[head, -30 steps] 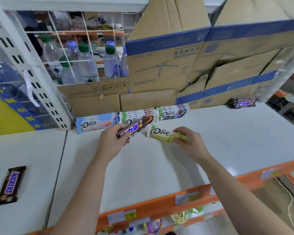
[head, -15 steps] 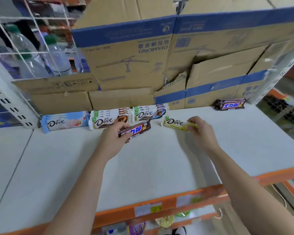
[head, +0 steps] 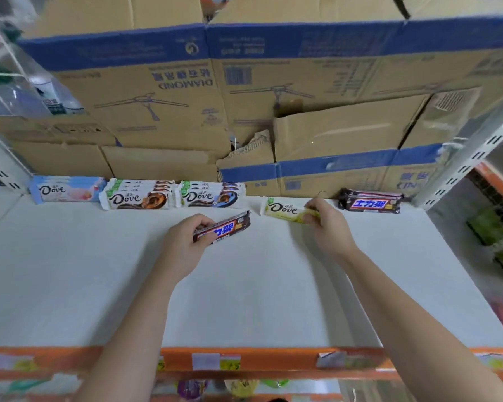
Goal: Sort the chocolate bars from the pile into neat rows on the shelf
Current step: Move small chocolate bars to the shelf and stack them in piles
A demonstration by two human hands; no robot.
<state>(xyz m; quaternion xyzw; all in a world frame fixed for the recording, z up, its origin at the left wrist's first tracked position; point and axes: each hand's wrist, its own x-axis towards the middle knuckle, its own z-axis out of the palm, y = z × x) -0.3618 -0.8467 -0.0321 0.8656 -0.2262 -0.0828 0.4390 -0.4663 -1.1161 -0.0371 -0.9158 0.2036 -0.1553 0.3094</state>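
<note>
Our left hand (head: 183,242) pinches one end of a brown bar (head: 230,227) between thumb and curled fingers. The bar is tilted, with its far end pointing up and to the right, above the white shelf (head: 244,285) and just in front of the back row.

Our right hand (head: 330,227) pinches the right end of a yellow bar (head: 282,209) with thumb and fingertips. This bar lies flat at the back of the shelf, though we cannot tell whether it rests fully on the surface.

The back row runs from left to right: a pale-blue stack (head: 67,190), an orange stack (head: 140,197) and a blue stack (head: 212,195), close side by side. Then comes a gap, then the yellow bar. Further right, just past our right hand, is a brown stack (head: 370,201).

Cardboard boxes (head: 331,134) stand behind the row. Bottles (head: 50,97) show at the upper left. The shelf's orange front edge (head: 273,359) carries price tags.
</note>
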